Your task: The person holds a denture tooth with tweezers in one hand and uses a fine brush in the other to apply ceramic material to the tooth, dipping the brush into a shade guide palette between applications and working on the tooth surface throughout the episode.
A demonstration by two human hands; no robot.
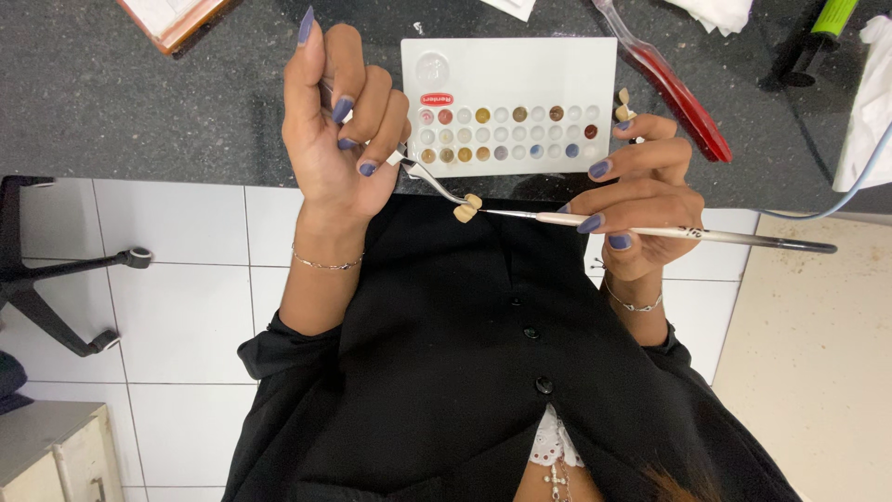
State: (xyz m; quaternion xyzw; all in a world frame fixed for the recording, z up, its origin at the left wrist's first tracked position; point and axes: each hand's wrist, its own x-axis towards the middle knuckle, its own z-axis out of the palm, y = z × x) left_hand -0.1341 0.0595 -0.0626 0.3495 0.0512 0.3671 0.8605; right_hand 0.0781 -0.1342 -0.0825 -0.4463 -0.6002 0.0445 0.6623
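My left hand [339,130] is raised over the dark counter and grips metal tweezers [429,178], whose tips clamp a small beige tooth-shaped piece [466,209]. My right hand [636,200] holds a thin brush [706,234] like a pen, with its fine tip touching that piece. Another small beige piece [623,104] shows at my right index fingertip. Just behind both hands lies a white palette [509,65] with rows of small round wells, several filled with brown, red and bluish colour.
A red-handled tool [674,88] lies right of the palette, with a green and black pen [818,33] and white tissues [869,102] further right. A grey cable [850,191] hangs off the counter edge. A black chair base [56,270] stands on the tiled floor at left.
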